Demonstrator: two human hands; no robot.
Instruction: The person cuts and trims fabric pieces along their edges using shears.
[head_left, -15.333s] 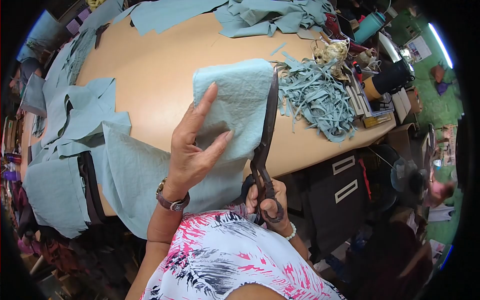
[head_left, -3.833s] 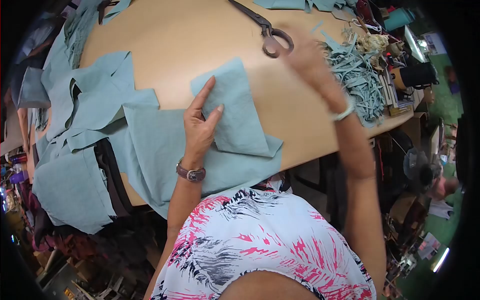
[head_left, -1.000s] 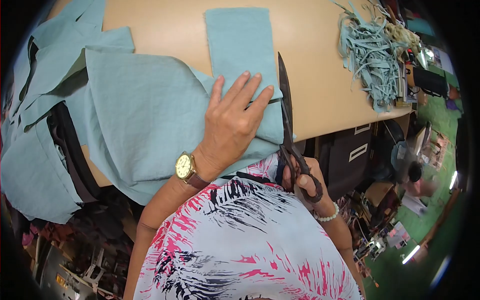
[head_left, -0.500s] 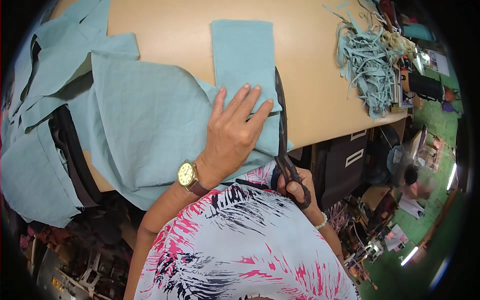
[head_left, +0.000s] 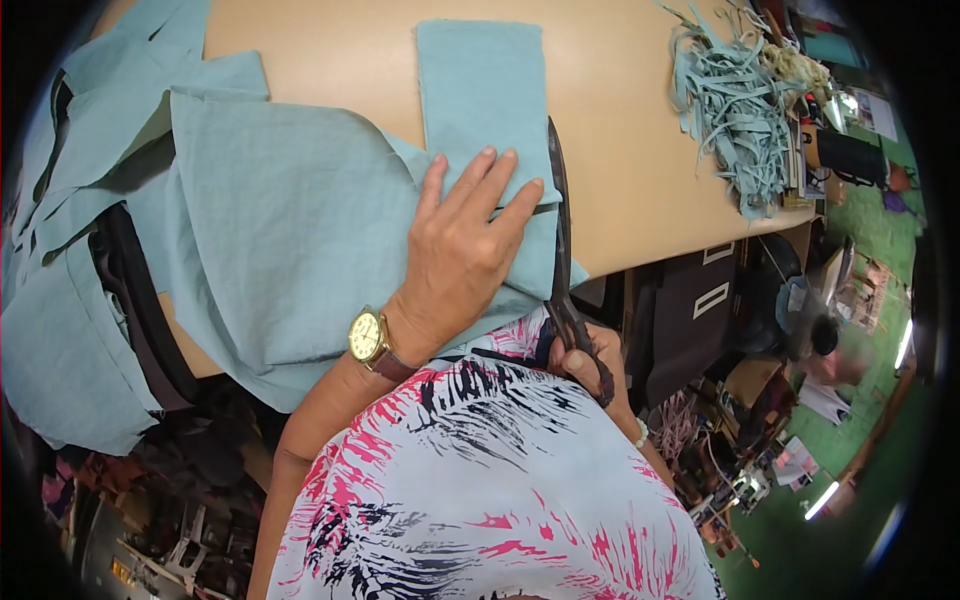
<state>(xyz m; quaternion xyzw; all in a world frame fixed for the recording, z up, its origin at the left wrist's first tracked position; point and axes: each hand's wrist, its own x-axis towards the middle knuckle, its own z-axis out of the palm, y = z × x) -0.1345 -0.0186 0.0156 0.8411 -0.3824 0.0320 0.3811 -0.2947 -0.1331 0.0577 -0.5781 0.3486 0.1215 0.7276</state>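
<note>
My left hand lies flat with fingers spread on a folded strip of pale teal cloth, pressing it to the table. A watch is on that wrist. In my right hand, at the table's front edge, are dark scissors, fingers wrapped round the handles. Their long blades run along the strip's right edge, beside my left fingertips. Part of the lower handle is hidden by the hand. A wide piece of the same cloth spreads left from under my left hand.
More teal cloth pieces are heaped at the left, over a dark curved frame. A pile of thin teal offcuts sits at the table's right end. Below that edge stands a dark cabinet.
The table and cloth appear slightly higher in the view. The scissor handles look closer together in my right hand. My left hand stays at the same place on the cloth.
</note>
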